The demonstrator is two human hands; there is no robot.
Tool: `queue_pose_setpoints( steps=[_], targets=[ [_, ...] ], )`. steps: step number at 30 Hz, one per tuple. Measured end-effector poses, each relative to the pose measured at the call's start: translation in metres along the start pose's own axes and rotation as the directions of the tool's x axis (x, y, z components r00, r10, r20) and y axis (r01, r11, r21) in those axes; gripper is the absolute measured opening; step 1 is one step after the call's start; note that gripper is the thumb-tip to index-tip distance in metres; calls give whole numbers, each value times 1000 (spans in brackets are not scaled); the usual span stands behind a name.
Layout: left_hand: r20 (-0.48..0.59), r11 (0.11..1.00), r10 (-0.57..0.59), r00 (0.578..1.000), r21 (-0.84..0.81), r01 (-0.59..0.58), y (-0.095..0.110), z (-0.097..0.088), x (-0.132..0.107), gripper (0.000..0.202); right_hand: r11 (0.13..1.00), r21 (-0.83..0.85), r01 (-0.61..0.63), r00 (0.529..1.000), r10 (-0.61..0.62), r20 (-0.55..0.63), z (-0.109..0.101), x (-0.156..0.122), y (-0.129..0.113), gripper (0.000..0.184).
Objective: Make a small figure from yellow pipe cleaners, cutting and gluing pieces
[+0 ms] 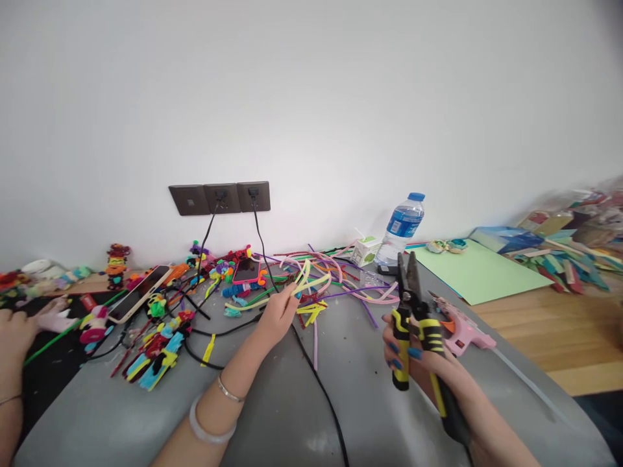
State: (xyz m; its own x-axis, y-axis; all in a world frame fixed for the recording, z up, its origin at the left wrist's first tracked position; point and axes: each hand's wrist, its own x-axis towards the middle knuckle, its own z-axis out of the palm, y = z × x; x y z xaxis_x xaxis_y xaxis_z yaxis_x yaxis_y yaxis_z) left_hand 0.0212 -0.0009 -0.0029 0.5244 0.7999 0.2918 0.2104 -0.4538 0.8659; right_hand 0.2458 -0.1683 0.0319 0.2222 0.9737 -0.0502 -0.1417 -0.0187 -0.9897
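My right hand (428, 370) grips a pair of black-and-yellow pliers (413, 305), jaws pointing up. My left hand (277, 314) reaches forward over the grey mat (292, 402) and pinches a pale yellow pipe cleaner (304, 282) at the edge of a tangle of coloured pipe cleaners (335, 272). A pink glue gun (462, 327) lies just right of the pliers.
Another person's hand (19, 327) rests at the far left beside small colourful craft figures (156, 347). Two phones (139, 293) charge from wall sockets (219, 198), black cables crossing the mat. A water bottle (403, 227), a small drink carton (366, 250), green paper (479, 272) and boxes stand at the right.
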Motion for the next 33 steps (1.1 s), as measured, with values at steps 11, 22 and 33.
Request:
queue_pose_setpoints(
  steps=[11, 22, 33],
  targets=[
    [-37, 999, -29, 999, 41, 30, -7, 3, 4, 21, 225, -968, -108, 948, -269, -169, -4, 36, 52, 53],
    [162, 978, -45, 986, -196, 77, 5, 12, 0, 32, 435, -830, 350, 793, -609, 15, 19, 39, 43, 29],
    [338, 976, 119, 933, 131, -172, 12, 9, -5, 23, 352, -827, 438, 898, -206, 388, 59, 51, 2, 25]
  ],
)
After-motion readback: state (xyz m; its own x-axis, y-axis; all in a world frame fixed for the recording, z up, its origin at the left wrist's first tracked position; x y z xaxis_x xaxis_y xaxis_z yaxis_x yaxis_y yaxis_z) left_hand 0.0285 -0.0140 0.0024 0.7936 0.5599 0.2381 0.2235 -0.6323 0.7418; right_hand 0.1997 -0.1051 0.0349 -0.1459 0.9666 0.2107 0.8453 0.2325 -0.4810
